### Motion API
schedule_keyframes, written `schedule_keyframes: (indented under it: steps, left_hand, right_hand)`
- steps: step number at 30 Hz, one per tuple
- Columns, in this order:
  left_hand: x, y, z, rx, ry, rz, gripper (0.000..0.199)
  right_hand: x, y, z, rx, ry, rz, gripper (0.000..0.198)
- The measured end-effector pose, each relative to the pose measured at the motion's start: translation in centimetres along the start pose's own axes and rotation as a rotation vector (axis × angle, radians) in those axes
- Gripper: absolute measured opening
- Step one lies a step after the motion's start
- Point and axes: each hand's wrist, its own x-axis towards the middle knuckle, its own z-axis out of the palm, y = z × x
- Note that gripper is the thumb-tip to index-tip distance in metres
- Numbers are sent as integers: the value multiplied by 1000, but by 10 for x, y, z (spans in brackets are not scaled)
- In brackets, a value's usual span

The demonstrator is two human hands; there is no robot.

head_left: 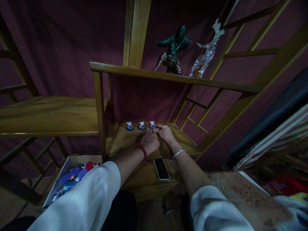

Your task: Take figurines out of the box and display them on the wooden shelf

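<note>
Three small cat-like figurines with white heads and dark round bases stand in a row on the wooden shelf [122, 138]: a left figurine [129, 126], a middle figurine [141, 125] and a right figurine [152, 124]. At the right figurine, my left hand [150, 140], with a red bead bracelet, has its fingers closed against the front of the base. My right hand [165, 132], with a silver bangle above the wrist, pinches the same figurine from the right side. My fingers partly cover its base.
A phone [161, 169] lies on the lower ledge in front of my forearms. An open box [55, 179] of colourful figures sits at lower left. Above my hands, an upper shelf board [134, 71] carries a green hooded figure [175, 48] and a clear figure [207, 53].
</note>
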Motion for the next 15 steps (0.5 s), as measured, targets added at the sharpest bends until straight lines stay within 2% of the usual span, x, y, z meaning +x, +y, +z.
schedule_keyframes:
  steps: [15]
  left_hand:
    - [-2, 0, -1, 10, -35, 7, 58]
  right_hand:
    - [0, 2, 0, -41, 12, -23, 26]
